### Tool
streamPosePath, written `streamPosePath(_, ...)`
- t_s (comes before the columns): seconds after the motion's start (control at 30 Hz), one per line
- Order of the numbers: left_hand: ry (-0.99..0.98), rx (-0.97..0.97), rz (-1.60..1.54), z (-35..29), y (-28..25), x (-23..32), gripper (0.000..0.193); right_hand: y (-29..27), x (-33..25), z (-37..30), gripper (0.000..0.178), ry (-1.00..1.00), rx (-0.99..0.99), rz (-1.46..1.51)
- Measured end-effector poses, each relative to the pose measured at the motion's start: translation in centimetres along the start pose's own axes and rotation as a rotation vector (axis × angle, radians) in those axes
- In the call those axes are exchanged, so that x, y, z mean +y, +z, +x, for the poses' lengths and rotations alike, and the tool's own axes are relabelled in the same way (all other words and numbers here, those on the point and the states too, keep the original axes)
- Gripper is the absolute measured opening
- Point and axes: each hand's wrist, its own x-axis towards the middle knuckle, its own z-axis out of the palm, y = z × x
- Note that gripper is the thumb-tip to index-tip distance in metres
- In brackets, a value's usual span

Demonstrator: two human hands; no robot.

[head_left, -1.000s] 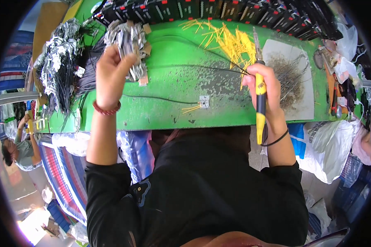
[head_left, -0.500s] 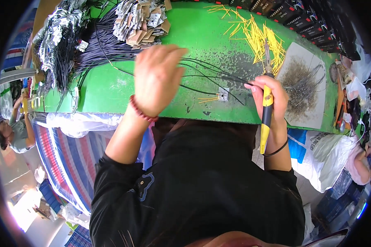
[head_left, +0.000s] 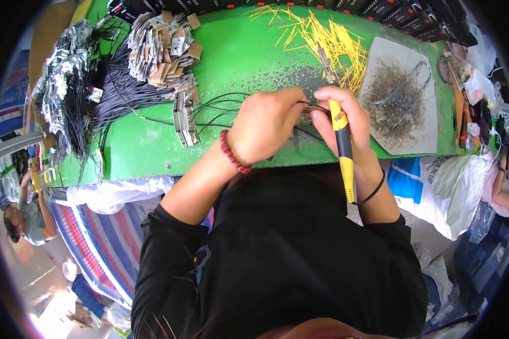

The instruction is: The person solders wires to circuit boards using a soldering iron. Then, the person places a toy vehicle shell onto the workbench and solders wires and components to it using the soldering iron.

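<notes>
My right hand [head_left: 348,121] is closed round a yellow and black soldering iron [head_left: 344,141], its metal tip pointing away from me over the table. The thumb and fingers of this hand also touch the black cables [head_left: 316,107]. Beside it, my left hand [head_left: 268,121] pinches the same black cables with its fingertips. These cables run left under the left hand to a stack of flat metal pieces [head_left: 185,120] lying on the green table [head_left: 152,141]. What lies beneath the left hand is mostly hidden.
Loose yellow wires [head_left: 336,51] lie beyond the iron's tip. A grey board [head_left: 430,135] with dark debris is at right. Bundled black cables [head_left: 119,90] and a pile of small connector pieces [head_left: 161,51] fill the far left. Black boxes [head_left: 390,20] line the back edge.
My left hand has come right and down from over the cables to meet the right hand and grip them. The metal stack now shows; the small board with yellow wires is covered. The view has shifted.
</notes>
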Motion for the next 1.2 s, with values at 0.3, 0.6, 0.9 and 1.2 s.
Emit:
streamPosePath(0.3,-0.044,0.007,-0.347,-1.3,-0.7,-0.4,0.008,0.4,1.4,-0.2,0.036,0.102,0.007,0.19)
streamPosePath(0.6,0.108,0.071,0.072,-3.2,-2.3,-1.1,0.009,-0.6,0.7,-2.9,0.05,0.088,-0.126,-0.08)
streamPosePath(0.9,0.04,0.09,0.166,-4.8,-2.4,-1.0,0.01,1.0,1.4,-2.4,0.041,-0.186,-0.239,-0.28)
streamPosePath(1.2,0.056,0.074,0.279,-5.1,-2.0,-1.7,0.014,0.8,-2.4,-3.0,0.039,0.077,-0.083,0.24)
